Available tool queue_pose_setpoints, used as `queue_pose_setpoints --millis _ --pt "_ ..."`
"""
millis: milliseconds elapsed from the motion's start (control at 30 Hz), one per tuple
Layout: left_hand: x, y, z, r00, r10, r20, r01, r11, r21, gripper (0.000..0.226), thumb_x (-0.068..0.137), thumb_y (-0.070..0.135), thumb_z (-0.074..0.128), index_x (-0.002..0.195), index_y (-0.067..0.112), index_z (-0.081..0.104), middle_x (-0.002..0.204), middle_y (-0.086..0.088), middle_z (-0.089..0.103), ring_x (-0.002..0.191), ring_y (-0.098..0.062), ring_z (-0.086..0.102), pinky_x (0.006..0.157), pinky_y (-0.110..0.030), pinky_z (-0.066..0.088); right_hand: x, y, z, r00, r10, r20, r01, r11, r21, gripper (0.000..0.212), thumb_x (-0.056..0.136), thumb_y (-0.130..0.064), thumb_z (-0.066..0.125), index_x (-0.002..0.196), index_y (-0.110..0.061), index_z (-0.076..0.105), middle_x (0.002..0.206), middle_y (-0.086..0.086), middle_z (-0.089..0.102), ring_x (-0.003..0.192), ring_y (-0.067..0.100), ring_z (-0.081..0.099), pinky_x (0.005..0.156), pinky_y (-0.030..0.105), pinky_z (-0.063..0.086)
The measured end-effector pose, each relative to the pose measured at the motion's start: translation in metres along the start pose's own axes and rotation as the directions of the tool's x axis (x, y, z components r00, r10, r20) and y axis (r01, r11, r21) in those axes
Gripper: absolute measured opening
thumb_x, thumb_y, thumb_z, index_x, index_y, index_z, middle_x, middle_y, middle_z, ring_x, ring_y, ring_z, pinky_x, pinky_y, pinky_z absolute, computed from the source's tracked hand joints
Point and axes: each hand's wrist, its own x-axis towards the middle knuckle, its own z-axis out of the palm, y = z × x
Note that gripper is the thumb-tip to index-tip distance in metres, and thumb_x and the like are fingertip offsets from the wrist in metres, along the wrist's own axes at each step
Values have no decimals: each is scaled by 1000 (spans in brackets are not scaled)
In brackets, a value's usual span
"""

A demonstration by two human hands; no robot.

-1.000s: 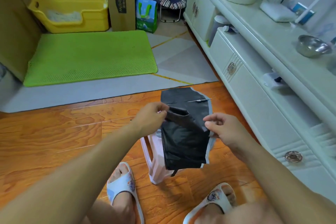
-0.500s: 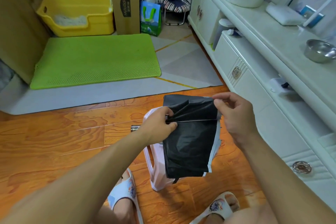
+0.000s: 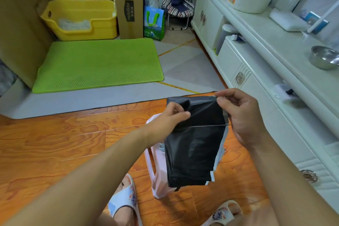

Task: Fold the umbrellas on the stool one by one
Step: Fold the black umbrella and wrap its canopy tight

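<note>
A black umbrella with a white edge hangs in the air in front of me, its canopy gathered into flat panels. One thin metal rib lies across the cloth. My left hand grips the upper left of the canopy. My right hand pinches the top right corner of the cloth. Directly below stands a pale pink plastic stool, mostly hidden behind the umbrella; what lies on its seat cannot be seen.
A white cabinet with drawers runs along the right, a steel bowl on top. A green mat, yellow bin and tall cardboard box sit at the back. My slippered feet flank the stool.
Both hands have lifted the umbrella higher. My right hand has moved from the side of the cloth to its top right corner, drawing a panel taut; the rib now lies lower across it.
</note>
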Motion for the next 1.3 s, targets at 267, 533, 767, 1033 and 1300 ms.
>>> queue_pose_setpoints --millis 267,533,767,1033,1300 --pt "4 13 -3 997 -36 -61 4 893 -450 35 95 22 51 130 26 57 90 6 67 75 -18 50 64 -33 31 0 6 -7 992 92 -89 -93 996 -14 18 99 -11 63 99 -25 76 101 3 75 103 22 71 95 53 57" --pt "-2 6 4 976 6 -219 2 999 36 9 101 36 57 103 27 58 87 3 63 60 -9 48 57 -28 40 -4 7 -3 991 60 -116 -72 992 -104 15 99 -16 64 102 -26 74 103 -2 74 106 17 69 97 47 57" --pt "-2 9 13 955 -6 -296 -14 998 -65 51 75 79 51 79 28 50 72 8 48 68 -17 43 72 -38 36 -4 7 0 990 63 -128 -80 988 -130 14 99 -17 64 102 -28 73 105 -1 73 106 18 68 96 43 58" --pt "-10 10 15 977 -61 -205 51 997 -56 45 86 68 60 79 24 64 70 9 56 67 -17 51 73 -35 42 -3 4 3 983 28 -183 -52 991 -126 14 97 -14 67 100 -26 74 100 -1 74 101 17 70 96 41 59" --pt "-20 23 11 935 16 -355 -99 971 -218 5 95 12 69 91 15 68 81 0 66 71 -7 56 69 -21 43 -1 0 -5 978 42 -205 -70 989 -133 15 98 -15 65 99 -28 73 99 -6 73 100 13 69 95 44 59"
